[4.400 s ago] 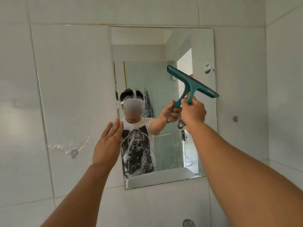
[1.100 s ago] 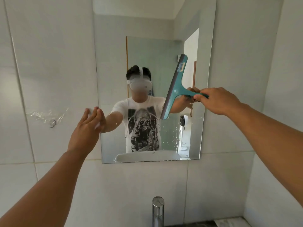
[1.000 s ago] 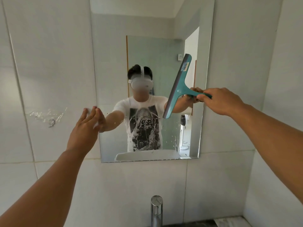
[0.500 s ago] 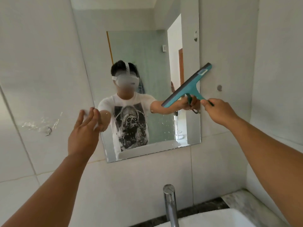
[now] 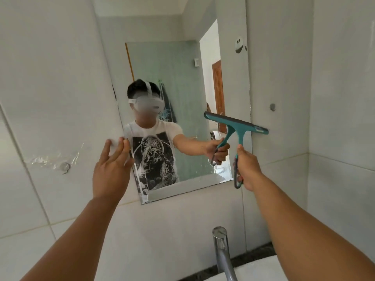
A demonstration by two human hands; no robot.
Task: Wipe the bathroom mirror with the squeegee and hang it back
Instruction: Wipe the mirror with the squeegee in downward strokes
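Right hand [image 5: 248, 169] grips the teal T-shaped squeegee [image 5: 236, 126]; left hand [image 5: 110, 169] spread flat against the mirror [image 5: 182, 88].

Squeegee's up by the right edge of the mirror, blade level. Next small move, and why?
Probably draw the squeegee straight down the mirror's right strip. The right hand grips its handle with the blade level across that edge, droplets show on the glass below it, and the left hand lies flat at the mirror's left edge. Whether the blade touches the glass is unclear. The wall hook comes later.
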